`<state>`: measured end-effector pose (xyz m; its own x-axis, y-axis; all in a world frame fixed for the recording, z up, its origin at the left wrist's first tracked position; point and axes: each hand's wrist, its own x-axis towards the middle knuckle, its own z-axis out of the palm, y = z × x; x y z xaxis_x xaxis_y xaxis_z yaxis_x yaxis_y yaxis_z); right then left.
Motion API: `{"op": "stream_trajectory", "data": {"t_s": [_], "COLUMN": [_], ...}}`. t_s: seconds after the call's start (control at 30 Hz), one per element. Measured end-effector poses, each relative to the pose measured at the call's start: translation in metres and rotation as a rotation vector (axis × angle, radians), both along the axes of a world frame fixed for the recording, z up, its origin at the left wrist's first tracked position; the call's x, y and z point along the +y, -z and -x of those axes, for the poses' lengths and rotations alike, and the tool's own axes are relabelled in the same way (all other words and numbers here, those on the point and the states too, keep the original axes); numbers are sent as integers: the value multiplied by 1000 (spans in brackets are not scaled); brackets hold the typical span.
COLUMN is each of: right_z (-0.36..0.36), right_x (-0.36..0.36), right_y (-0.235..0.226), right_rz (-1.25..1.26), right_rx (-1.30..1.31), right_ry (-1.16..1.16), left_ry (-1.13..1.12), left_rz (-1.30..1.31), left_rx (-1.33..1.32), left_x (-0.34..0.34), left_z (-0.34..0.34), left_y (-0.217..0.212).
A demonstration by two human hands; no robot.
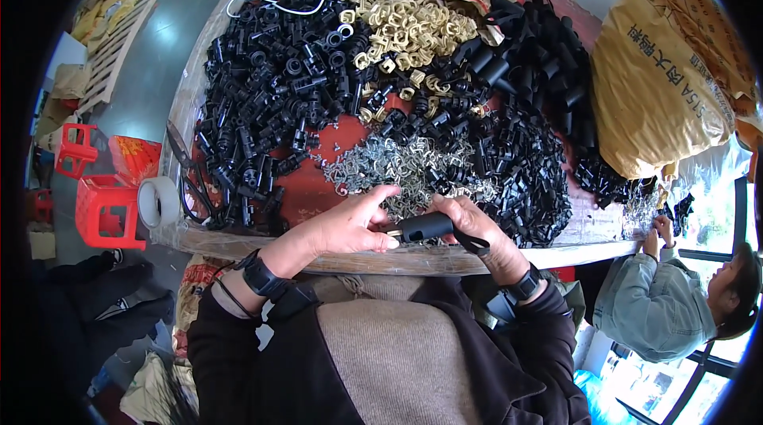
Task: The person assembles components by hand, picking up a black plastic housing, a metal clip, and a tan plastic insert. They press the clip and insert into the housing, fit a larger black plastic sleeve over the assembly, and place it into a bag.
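Note:
In front of me, close to the table's near edge, a black cylindrical sleeve [427, 226] with a short black strap [472, 244] lies nearly level between my hands. My right hand [475, 228] grips its right end, thumb on top. At the other end, the fingers of my left hand [346, 224] close around a small black-and-gold part [391, 231] that meets the sleeve; the left thumb is raised. How far that part sits inside the sleeve is hidden. Just beyond my hands lies a heap of small silvery metal clips [405, 167].
Black plastic fittings [270, 79] pile up at left, gold-coloured buckle-like pieces [409, 28] at the back, black sleeves [548, 59] at back right, small black parts [524, 179] at right. Scissors [181, 151] and a tape roll [159, 202] are at the left edge. A co-worker [660, 298] works at right.

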<state>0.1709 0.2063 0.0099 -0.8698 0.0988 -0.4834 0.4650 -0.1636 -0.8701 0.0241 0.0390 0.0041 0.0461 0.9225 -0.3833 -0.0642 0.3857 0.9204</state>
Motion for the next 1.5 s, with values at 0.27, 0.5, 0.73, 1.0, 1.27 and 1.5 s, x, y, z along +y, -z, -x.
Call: {"op": "stream_trajectory", "data": {"t_s": [0.27, 0.5, 0.73, 1.0, 1.27, 1.5], "right_z": [-4, -5, 0, 5, 12, 8], "right_x": [1, 6, -7, -9, -7, -14], "right_y": [23, 24, 23, 16, -20, -22], "right_rz": [145, 291, 389, -82, -293, -511], "right_rx": [9, 74, 155, 109, 720, 737], "right_ry": [147, 208, 346, 219, -277, -406], "left_ry": [-362, -369, -422, -435, -385, -329], "left_rz": [-24, -4, 68, 82, -8, 15], "left_rx": [-326, -383, -521, -518, -570, -577], "left_x": [7, 13, 14, 13, 15, 12], "left_z": [7, 5, 3, 6, -5, -6], "left_y": [13, 11, 9, 3, -7, -2]}}
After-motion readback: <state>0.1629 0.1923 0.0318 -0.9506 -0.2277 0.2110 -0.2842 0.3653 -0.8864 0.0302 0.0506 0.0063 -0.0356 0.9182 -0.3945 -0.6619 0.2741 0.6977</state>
